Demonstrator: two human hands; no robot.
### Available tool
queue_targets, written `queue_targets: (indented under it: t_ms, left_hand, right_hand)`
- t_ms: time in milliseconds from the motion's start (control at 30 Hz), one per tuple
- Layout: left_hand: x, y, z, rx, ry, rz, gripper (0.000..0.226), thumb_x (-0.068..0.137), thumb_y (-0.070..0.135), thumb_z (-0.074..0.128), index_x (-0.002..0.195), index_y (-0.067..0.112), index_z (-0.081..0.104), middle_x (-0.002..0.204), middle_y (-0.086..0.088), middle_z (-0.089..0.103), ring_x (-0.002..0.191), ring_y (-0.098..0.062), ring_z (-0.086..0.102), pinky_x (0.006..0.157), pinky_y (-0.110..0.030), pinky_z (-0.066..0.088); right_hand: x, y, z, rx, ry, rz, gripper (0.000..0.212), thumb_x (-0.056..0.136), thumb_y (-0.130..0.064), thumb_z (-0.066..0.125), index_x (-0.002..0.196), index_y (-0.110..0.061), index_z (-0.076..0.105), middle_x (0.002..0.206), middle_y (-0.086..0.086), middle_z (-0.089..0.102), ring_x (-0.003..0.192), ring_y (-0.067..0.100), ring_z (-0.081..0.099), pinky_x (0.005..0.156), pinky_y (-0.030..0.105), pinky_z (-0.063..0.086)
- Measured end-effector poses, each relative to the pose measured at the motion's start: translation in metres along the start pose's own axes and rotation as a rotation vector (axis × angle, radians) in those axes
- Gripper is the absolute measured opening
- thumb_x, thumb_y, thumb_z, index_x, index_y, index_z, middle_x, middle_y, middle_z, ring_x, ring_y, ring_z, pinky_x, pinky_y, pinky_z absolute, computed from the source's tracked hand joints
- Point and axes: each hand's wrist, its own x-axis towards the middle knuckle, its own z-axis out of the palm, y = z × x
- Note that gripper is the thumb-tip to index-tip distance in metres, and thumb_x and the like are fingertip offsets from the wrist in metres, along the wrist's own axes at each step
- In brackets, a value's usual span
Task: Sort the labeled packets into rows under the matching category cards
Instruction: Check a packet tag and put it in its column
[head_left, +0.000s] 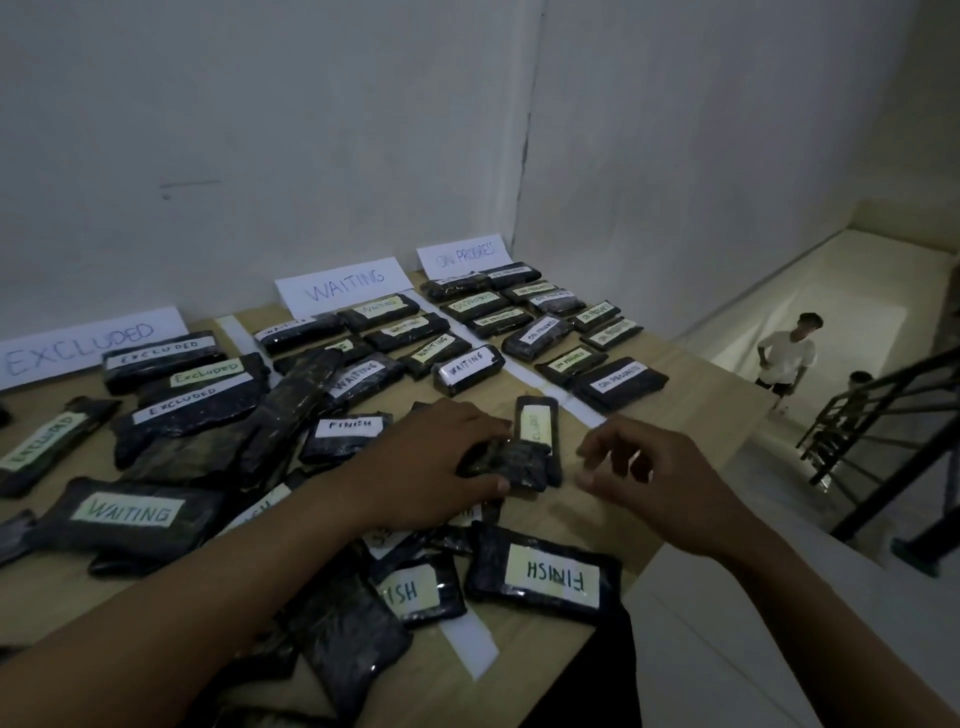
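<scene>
Fingers (478, 423) of left hand (431, 462) grip black plastic-wrapped packet (511, 465) on pale wooden table (696, 384), right of centre; long axis roughly left-right, label hidden. Right hand (654, 467) just beside, loosely curled, holding nothing.

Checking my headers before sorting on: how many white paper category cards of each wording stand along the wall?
White paper card lettered EXCLUDED: 1
White paper card lettered WAITING: 1
White paper card lettered ON PROGRESS: 1
Total: 3
</scene>
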Motion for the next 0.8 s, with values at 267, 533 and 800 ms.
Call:
queue_targets:
  t_ms: [267, 533, 800]
  left_hand:
    - [-0.068, -0.007, -0.023, 0.022, 0.066, 0.028, 0.043, 0.087, 0.06, 0.047, 0.125, 0.041, 0.05, 0.12, 0.021, 0.049, 0.113, 0.002, 0.041, 0.095, -0.027, 0.041]
    - [-0.141, -0.017, -0.044, -0.153, 0.238, -0.128, 0.034, 0.088, 0.059, 0.053, 0.118, 0.043, 0.057, 0.117, 0.028, 0.053, 0.112, 0.008, 0.048, 0.091, -0.016, 0.039]
    - [-0.204, -0.013, -0.069, -0.731, 0.48, -0.337, 0.036, 0.072, 0.041, 0.074, 0.107, 0.037, 0.066, 0.108, 0.005, 0.071, 0.095, -0.016, 0.069, 0.079, -0.034, 0.055]
  right_hand:
    - [-0.021, -0.043, 0.029, -0.142, -0.505, 0.048, 0.075, 0.06, -0.039, 0.087, 0.125, -0.04, 0.049, 0.117, -0.018, 0.056, 0.103, 0.001, 0.057, 0.087, 0.024, 0.051]
    - [0.003, -0.1, 0.049, 0.747, -0.353, 0.109, 0.028, 0.076, -0.006, 0.055, 0.095, -0.019, 0.071, 0.078, 0.0, 0.073, 0.066, 0.014, 0.069, 0.053, 0.02, 0.051]
    - [0.032, -0.184, 0.13, 1.006, -0.389, -0.001, 0.04, 0.062, -0.002, 0.072, 0.099, 0.007, 0.062, 0.09, 0.022, 0.072, 0.074, 0.036, 0.069, 0.057, 0.035, 0.055]
